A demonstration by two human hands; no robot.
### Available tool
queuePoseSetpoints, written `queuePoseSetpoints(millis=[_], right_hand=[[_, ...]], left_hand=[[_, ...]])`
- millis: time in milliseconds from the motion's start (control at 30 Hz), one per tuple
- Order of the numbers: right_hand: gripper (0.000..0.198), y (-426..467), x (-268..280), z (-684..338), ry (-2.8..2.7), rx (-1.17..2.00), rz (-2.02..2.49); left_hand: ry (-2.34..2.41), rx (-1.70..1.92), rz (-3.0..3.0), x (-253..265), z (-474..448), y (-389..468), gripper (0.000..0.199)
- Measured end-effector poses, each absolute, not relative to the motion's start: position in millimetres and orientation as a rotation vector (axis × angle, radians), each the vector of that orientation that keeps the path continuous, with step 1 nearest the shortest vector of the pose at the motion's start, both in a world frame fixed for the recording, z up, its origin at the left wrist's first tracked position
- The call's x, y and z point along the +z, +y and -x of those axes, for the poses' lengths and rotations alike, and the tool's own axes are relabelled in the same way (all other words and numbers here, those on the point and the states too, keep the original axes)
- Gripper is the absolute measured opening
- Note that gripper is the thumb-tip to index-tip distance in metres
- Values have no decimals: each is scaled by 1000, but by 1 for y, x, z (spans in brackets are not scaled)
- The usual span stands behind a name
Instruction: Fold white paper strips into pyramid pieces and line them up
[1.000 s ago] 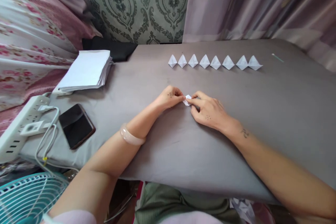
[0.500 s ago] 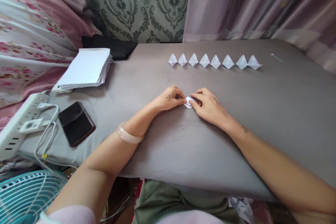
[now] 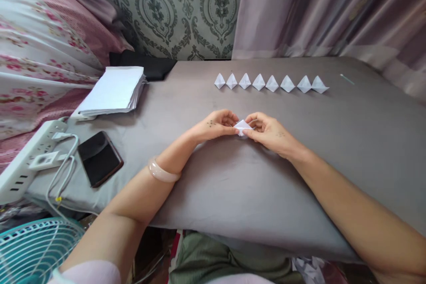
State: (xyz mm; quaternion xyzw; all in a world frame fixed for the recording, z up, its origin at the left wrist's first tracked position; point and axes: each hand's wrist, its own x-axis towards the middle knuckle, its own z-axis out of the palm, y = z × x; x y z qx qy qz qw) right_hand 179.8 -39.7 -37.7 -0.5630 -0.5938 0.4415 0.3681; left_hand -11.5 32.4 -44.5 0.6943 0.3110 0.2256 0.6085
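Note:
A small piece of folded white paper [image 3: 242,125] is held between my two hands, just above or on the grey cloth. My left hand [image 3: 219,124] pinches its left corner between thumb and fingers. On the other side, my right hand [image 3: 268,131] grips the right part, its thumb lying across the lower front. The paper shows a pointed top and a wide, roughly triangular face; its lower folds are partly covered by my thumbs. Behind my hands, several white folded paper boats [image 3: 258,82] stand in a row.
A stack of white paper [image 3: 111,88] lies at the left, near a black phone [image 3: 100,158] and a white power strip [image 3: 25,159] with cables. A teal fan [image 3: 36,248] stands at lower left. A thin stick [image 3: 347,79] lies far right on the grey-covered table [image 3: 233,186].
The folded paper has gone from a small, narrow packet to a wider, pointed shape. My right hand has turned slightly and moved right. The whole view has shifted a little.

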Motion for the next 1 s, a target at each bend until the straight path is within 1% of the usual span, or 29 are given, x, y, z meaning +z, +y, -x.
queuePoseSetpoints(millis=[167,367,567,700,800,933,1000], right_hand=[[40,-36,-36,-179,-1374,1062,1355],[35,-39,-35,-178,-1448,1061,1324],[29,-38,-33,-182,-1490,998,1390],[22,-34,-38,-185,-1548,726,1463],[20,-31,-45,-184,-1616,543,1427],[18,-29,-54,-181,-1748,371,1371],[20,-29,-57,-180,-1838,214,1393]], left_hand=[[772,568,-1540,-35,10,28,34],[810,622,-1537,-35,7,27,31],[788,721,-1743,-38,0,24,32],[747,889,-2069,-45,-3,25,26],[693,993,-2306,-51,-1,28,23],[614,1012,-2623,-55,3,34,24],[610,991,-2767,-56,4,36,26]])
